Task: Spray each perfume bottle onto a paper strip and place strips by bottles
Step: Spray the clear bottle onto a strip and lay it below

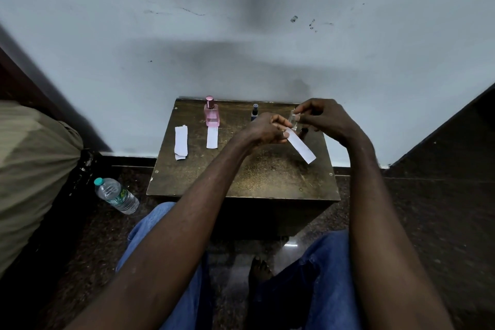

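Observation:
My right hand [325, 119] holds a small clear perfume bottle [294, 120] above the far right of the wooden table [241, 177]. My left hand [263, 130] pinches one end of a white paper strip [301, 146], which slants down to the right just below the bottle. A pink perfume bottle [211, 112] stands at the back, with a paper strip [212, 137] lying right in front of it. A small dark spray bottle [254, 112] stands at the back middle. A dark cap [303, 132] lies under my right hand.
Spare paper strips [181, 143] are stacked at the table's left. A plastic water bottle [115, 195] lies on the dark floor to the left, beside an olive cloth bundle [32, 169]. The wall rises directly behind the table. My knees in blue jeans [329, 270] are below.

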